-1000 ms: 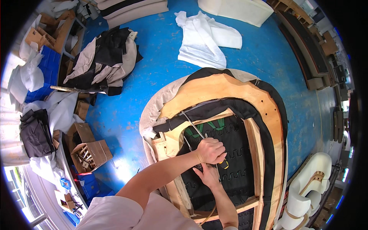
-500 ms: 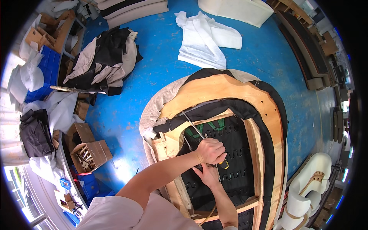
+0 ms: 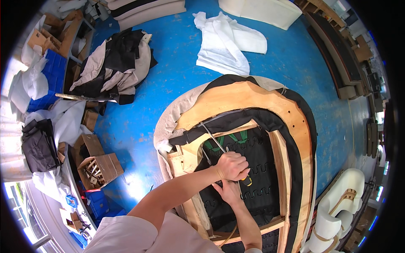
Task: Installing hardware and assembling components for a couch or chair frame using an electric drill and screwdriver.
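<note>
Barely anything moves since the earlier frame: your left hand (image 3: 233,165) keeps its place, curled tight around a long-shafted tool (image 3: 213,138), whose yellow-and-black handle end shows just below your fist. Its metal shaft slants up and left to a black fabric strip (image 3: 230,119) along the opening of the wooden frame (image 3: 236,95) before you. Your right hand (image 3: 230,192) sits just below your left; whether it grips anything cannot be told. Wavy springs (image 3: 257,193) show beside it.

The head view has shifted a hair, setting the white cloth (image 3: 223,44) slightly farther right in it
</note>
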Tool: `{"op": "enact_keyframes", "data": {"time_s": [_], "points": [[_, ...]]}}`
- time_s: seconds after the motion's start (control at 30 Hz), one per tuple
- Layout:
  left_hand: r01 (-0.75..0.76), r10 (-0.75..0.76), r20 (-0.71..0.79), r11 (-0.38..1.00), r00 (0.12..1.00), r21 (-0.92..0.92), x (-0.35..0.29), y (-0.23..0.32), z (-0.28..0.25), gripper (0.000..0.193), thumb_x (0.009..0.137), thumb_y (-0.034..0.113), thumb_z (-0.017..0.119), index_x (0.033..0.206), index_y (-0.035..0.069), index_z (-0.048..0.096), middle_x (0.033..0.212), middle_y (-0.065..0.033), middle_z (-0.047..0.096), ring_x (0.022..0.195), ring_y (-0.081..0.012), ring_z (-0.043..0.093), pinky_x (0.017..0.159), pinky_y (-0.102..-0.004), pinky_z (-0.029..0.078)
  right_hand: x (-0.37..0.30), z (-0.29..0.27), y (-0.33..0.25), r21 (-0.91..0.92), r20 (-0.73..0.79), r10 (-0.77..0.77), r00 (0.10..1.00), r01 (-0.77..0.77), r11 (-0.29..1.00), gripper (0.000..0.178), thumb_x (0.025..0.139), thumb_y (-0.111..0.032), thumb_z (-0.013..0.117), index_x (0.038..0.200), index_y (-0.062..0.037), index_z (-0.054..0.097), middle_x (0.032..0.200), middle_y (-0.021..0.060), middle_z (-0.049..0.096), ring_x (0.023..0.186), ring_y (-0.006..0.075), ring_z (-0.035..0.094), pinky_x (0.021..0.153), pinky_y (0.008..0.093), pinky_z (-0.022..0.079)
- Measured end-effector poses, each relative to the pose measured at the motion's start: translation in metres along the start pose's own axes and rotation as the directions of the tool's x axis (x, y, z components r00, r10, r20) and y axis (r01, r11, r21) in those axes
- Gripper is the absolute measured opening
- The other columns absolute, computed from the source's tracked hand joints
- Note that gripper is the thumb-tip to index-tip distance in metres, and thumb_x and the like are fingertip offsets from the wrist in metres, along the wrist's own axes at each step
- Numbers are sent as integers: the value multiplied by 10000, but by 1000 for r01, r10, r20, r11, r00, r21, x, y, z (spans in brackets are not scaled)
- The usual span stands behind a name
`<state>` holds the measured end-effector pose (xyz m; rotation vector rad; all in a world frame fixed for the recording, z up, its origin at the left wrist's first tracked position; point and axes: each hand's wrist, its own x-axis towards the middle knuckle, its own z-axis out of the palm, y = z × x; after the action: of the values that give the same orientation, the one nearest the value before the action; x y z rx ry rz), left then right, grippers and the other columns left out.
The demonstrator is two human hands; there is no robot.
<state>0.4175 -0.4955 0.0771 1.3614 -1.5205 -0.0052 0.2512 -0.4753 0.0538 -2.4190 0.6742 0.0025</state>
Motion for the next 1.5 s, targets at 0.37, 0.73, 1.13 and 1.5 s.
{"op": "enact_keyframes", "data": {"time_s": [0.37,0.73,1.13,1.5], "points": [[3,-3,5,1000,1000,9,-2,0,0,252,761,242,727,645,113,544,632,-28,476,556,-217,535,495,-351,432,5,-1,-2,-4,140,110,984,-110,994,509,932,-404,733,1258,-20,653,1014,210,746,903,426,713,828,530,547],[5,-5,20,1000,1000,27,-3,0,1,285,790,261,737,647,129,529,648,-16,489,576,-209,547,518,-348,441,8,3,-1,-19,182,116,976,-114,993,566,947,-392,714,1363,-20,619,1145,225,734,1036,407,704,897,520,538],[8,-9,28,1000,1000,18,-5,0,1,283,790,258,742,649,123,538,652,-20,498,590,-213,559,528,-352,435,9,9,2,8,273,170,947,-179,984,681,949,-300,709,1562,-115,477,1498,159,578,1332,351,570,1099,479,441],[13,-13,12,1000,1000,13,-5,0,3,279,796,257,732,651,126,533,652,-18,497,584,-210,556,528,-350,440,11,8,2,28,241,127,962,-138,990,706,960,-278,693,1593,-107,429,1555,157,522,1386,358,523,1141,473,411]]}}
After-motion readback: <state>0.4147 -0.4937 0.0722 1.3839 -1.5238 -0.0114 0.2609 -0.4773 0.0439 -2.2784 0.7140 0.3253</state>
